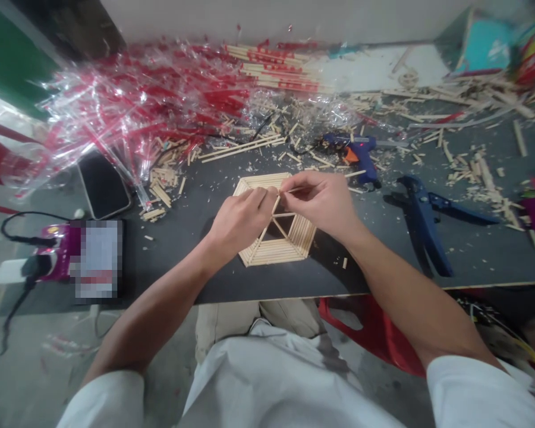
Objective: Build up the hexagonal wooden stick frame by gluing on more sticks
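Observation:
A hexagonal frame of thin wooden sticks [276, 252], with crossing spokes in its middle, lies on the dark table. My left hand [245, 217] rests over its upper left part, fingers curled and pressed together near the top of a spoke. Directly beside it, my right hand [318, 199] pinches a thin wooden stick [355, 174], whose far end sticks out to the right past the knuckles. The fingertips of both hands almost meet above the frame. What my left fingertips hold is too small to make out.
Behind the frame are a blue glue gun [361, 156], loose sticks [243, 148] and a heap of red and clear wrappers [160, 95]. Blue cutters [428, 229] lie at right. A phone [103, 183], a lit screen [97, 258] and a purple power strip [57, 252] are at left.

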`<control>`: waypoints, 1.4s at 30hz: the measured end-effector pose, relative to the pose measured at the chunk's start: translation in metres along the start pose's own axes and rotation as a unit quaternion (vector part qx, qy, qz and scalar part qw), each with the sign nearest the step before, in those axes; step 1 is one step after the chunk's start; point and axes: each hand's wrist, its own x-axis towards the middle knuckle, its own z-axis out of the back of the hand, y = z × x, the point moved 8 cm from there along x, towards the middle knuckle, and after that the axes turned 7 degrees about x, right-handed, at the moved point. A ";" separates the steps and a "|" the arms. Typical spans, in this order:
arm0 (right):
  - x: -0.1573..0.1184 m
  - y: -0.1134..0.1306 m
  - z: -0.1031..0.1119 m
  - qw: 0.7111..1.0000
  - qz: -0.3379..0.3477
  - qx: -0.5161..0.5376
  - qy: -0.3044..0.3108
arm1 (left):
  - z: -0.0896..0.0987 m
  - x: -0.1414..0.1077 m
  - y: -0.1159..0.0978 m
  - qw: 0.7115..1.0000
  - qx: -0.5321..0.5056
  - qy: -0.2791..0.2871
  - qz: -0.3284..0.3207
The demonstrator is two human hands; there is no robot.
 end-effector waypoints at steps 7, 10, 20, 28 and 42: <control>0.000 0.001 0.001 1.000 0.011 -0.005 0.010 | -0.004 -0.001 0.001 0.999 -0.022 0.014 0.018; 0.000 0.001 0.001 1.000 0.009 -0.010 0.013 | -0.002 0.000 0.000 1.000 -0.009 0.011 0.012; -0.001 -0.002 0.000 1.000 -0.004 -0.011 -0.002 | -0.002 0.001 0.000 0.999 0.040 0.022 -0.020; -0.001 -0.006 0.001 1.000 -0.016 0.006 -0.018 | -0.007 0.002 0.002 0.999 0.008 0.046 -0.006; -0.016 0.035 0.057 0.996 -0.037 -0.068 -0.042 | -0.008 -0.004 0.005 0.998 -0.063 0.006 0.025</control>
